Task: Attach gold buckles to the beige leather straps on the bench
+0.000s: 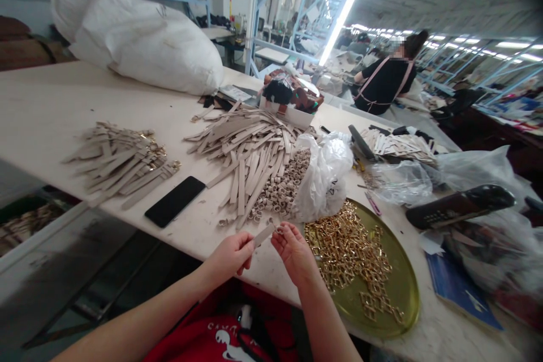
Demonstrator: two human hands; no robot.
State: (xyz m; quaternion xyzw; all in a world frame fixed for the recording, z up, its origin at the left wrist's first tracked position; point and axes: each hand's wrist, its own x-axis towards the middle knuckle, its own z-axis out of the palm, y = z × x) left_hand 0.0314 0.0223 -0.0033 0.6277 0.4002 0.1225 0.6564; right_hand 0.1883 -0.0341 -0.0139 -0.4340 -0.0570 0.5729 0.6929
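My left hand (pixel 231 254) is closed on a beige strap (pixel 263 234) near the table's front edge, its end pointing up and right. My right hand (pixel 293 250) pinches something small at that strap's tip; I cannot make out what. Just beyond the hands lie a pile of loose beige straps (pixel 248 153) and a heap of small beige loops (pixel 284 184). To the right stands a round gold tray (pixel 401 300) heaped with gold metal buckles (pixel 345 243). At the left lies a pile of straps with gold buckles fitted (pixel 123 161).
A black phone (pixel 175 201) lies left of the hands. Clear plastic bags (pixel 324 175), a black remote-like device (pixel 460 206), a blue book (pixel 460 291) and more straps (pixel 399 144) sit right. A big white sack (pixel 139 39) is behind. Another person (pixel 384 82) works farther off.
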